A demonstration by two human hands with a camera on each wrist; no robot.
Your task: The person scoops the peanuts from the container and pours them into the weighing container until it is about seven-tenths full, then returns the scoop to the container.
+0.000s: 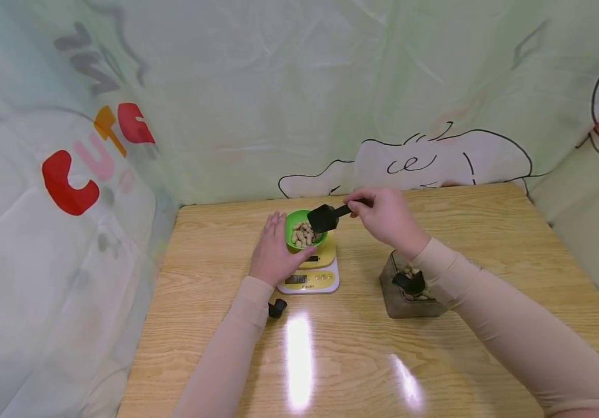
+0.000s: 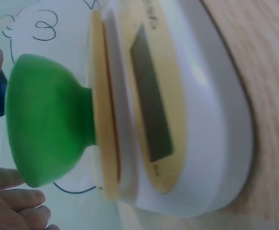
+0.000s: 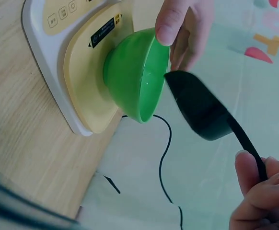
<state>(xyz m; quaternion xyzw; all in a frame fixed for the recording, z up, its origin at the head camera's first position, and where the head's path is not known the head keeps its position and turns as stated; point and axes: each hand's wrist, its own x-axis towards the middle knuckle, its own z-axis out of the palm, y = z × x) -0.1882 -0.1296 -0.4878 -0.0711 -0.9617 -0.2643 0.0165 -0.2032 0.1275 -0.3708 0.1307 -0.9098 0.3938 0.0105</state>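
Note:
A green bowl [image 1: 292,220] of unshelled peanuts [image 1: 303,235] stands on the yellow platform of a white kitchen scale [image 1: 309,285]. My left hand [image 1: 272,255] spreads round the bowl, thumb at its near rim and fingers along its left side. Between thumb and fingers, my right hand [image 1: 387,219] pinches the handle of a black scoop [image 1: 323,219]. The scoop's head tilts down over the bowl's right rim; the right wrist view shows its lip close to the rim [image 3: 144,115]. What the scoop's hollow holds is hidden.
A grey box [image 1: 398,305] with more peanuts stands on the wooden table [image 1: 215,255], under the right forearm. Black wrist cameras are seen by each cuff. A printed curtain [image 1: 257,116] hangs behind the table's far edge and at its left side.

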